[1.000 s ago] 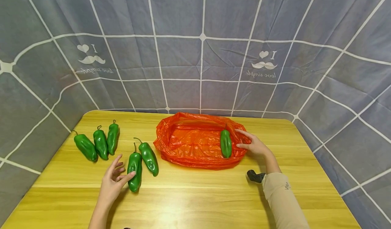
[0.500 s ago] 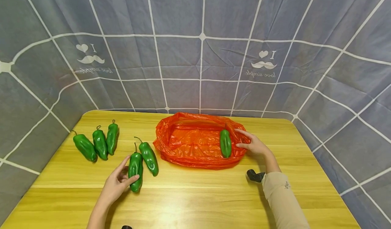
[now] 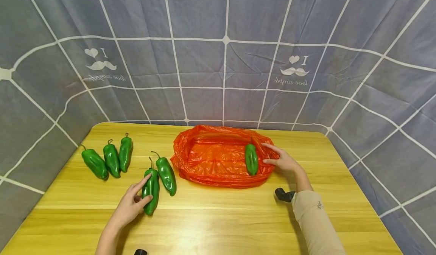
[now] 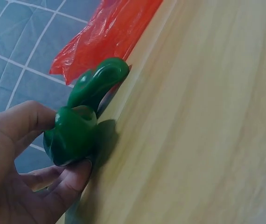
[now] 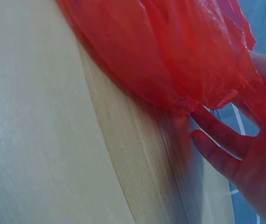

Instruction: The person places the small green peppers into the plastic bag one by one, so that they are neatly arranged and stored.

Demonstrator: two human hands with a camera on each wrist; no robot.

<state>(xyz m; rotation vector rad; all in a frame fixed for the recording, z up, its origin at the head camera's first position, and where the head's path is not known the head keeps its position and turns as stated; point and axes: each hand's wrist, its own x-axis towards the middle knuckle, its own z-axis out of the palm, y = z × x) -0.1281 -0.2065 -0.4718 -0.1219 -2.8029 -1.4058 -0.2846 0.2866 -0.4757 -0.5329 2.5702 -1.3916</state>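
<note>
My left hand (image 3: pixel 131 201) grips a glossy green pepper (image 3: pixel 151 192) lying on the table, thumb on one side and fingers on the other. In the left wrist view the blunt end of that pepper (image 4: pixel 70 137) sits between thumb and fingers. A second green pepper (image 3: pixel 166 176) lies right beside it. My right hand (image 3: pixel 284 161) holds the right rim of an open red plastic bag (image 3: pixel 204 177), with the film lying between thumb and fingers in the right wrist view. Inside the bag, near that hand, is another green pepper (image 3: pixel 251 159).
Three more green peppers lie at the far left: an outer pepper (image 3: pixel 95 164), a middle pepper (image 3: pixel 112 159) and an upright-pointing pepper (image 3: pixel 125 154). The wooden table (image 3: pixel 218 224) ends at a grey gridded curtain (image 3: pixel 201 66). A black wrist device (image 3: pixel 285 195) sits by the beige right sleeve.
My left hand has moved right onto the nearest pepper and closed on it, its index finger now along the top. The right hand and bag have stayed put.
</note>
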